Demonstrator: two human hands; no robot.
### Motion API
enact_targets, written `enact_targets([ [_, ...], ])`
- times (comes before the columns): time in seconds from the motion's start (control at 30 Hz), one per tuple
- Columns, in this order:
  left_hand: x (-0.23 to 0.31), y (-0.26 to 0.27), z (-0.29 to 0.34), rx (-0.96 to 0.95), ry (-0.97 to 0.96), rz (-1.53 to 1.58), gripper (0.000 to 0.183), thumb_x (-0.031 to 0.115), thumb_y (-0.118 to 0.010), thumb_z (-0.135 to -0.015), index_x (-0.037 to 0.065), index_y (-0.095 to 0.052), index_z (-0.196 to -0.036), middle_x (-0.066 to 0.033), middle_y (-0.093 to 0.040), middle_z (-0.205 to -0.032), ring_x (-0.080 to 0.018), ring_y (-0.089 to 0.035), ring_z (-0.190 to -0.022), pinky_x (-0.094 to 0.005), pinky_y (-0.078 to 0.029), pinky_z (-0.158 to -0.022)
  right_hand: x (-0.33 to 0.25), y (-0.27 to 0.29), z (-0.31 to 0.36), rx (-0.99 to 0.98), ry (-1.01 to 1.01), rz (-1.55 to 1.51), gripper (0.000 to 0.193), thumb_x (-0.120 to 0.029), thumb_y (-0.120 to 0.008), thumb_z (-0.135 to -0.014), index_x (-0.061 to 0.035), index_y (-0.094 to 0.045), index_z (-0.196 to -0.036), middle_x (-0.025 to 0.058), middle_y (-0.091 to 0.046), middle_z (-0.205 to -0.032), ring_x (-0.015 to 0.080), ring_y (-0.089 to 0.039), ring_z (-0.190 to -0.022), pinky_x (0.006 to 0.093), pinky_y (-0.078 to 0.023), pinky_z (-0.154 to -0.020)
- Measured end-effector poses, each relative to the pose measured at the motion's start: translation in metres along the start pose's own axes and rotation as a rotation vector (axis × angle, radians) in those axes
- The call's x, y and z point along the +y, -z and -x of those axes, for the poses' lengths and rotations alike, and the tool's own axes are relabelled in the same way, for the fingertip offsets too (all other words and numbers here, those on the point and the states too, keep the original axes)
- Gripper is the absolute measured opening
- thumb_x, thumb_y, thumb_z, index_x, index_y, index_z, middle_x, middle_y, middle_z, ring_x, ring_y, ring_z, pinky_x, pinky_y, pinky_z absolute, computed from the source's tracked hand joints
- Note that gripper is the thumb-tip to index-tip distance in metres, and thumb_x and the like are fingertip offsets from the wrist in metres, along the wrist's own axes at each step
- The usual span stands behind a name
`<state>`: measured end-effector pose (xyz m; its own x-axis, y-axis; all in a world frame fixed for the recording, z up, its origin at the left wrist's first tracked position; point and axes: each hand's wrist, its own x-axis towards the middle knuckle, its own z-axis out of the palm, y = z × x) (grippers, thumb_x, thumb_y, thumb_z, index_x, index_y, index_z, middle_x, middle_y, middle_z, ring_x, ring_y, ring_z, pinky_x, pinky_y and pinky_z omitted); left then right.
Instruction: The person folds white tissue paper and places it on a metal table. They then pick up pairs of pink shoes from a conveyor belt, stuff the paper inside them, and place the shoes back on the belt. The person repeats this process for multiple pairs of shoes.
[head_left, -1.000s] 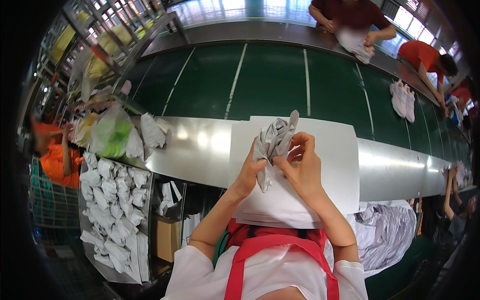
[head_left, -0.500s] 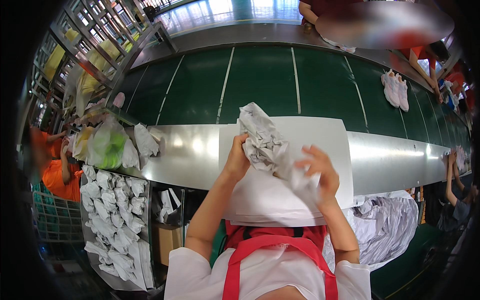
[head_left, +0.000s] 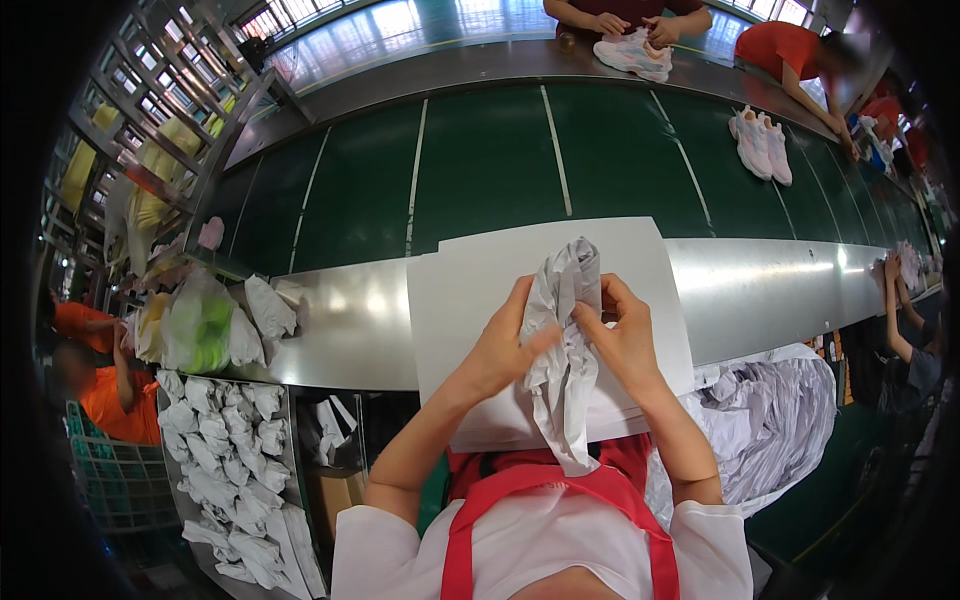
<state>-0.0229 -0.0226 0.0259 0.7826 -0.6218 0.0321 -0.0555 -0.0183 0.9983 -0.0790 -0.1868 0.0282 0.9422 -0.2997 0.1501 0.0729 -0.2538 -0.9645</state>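
A long crumpled bundle of white paper [head_left: 562,385] stands between my hands over the stack of flat white sheets [head_left: 465,290]. Its loose tail hangs toward my red apron. My left hand [head_left: 503,348] is curled round the bundle's left side, its thumb smeared by motion. On the right side, near the top, my right hand [head_left: 622,335] pinches the paper between thumb and fingers. Whether anything lies inside the paper, I cannot tell.
A metal bin [head_left: 290,450] of crumpled paper bundles stands at lower left, a sack of white paper [head_left: 765,425] at right. Beyond the steel ledge [head_left: 345,335] runs a green conveyor [head_left: 480,170] carrying pale shoes [head_left: 762,148]. A co-worker's hands [head_left: 660,32] handle a shoe opposite.
The bundle has swung from leaning left to nearly upright, its tail now toward me. My right hand has come in and taken hold of its upper right side. The view has shifted slightly.
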Motion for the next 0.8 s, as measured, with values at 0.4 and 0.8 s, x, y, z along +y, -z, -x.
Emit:
enact_targets([
  [0.4,-0.001,0.037,-0.016,0.344,-0.15,-0.039,0.025,0.008,-0.049,-0.092,-0.001,-0.053,-0.115,-0.0087,-0.062,-0.102,-0.0134,-0.058,-0.093,-0.0263,-0.045,-0.081,0.022,0.009,0.009,0.142,-0.061,-0.268,0.028,-0.007,-0.064,-0.085,0.0004,-0.053,-0.11,0.0032,-0.062,-0.084,0.0071,-0.057,-0.074,0.0216,-0.045,-0.066],
  [0.8,0.034,-0.009,-0.009,0.075,-0.24,-0.524,0.044,0.008,-0.07,-0.074,0.0,-0.055,-0.115,-0.0137,-0.059,-0.103,-0.0302,-0.058,-0.097,-0.0326,-0.045,-0.088,0.014,-0.002,0.024,0.055,0.193,-0.18,0.07,-0.001,-0.065,-0.079,-0.004,-0.03,-0.14,0.0136,-0.063,-0.093,0.0188,-0.063,-0.083,0.0293,-0.049,-0.08],
])
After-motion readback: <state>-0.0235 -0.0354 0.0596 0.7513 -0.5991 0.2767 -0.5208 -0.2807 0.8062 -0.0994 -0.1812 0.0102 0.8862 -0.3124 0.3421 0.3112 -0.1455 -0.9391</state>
